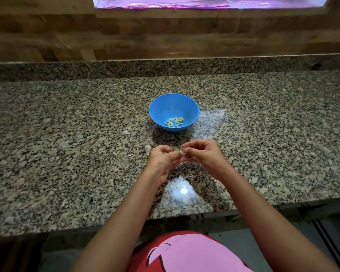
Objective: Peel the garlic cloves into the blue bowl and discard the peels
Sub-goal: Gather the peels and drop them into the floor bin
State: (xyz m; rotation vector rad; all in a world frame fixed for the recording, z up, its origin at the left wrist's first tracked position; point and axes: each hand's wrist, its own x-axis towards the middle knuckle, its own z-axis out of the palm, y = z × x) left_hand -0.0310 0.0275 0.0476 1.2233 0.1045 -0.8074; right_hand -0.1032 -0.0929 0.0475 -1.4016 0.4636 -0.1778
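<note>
A blue bowl [192,107] stands on the granite counter and holds several pale peeled garlic cloves [174,122]. Just in front of it, my left hand [162,158] and my right hand [203,155] meet fingertip to fingertip. Between them they pinch a small garlic clove [184,152], mostly hidden by my fingers. An unpeeled clove [148,149] lies on the counter beside my left hand. A loose white peel [125,132] lies to the left of the bowl.
The speckled granite counter [67,144] runs left to right, with a raised granite lip and a wooden wall behind it. Thin peel scraps [187,176] lie on the counter below my hands. The counter's front edge is close to my body.
</note>
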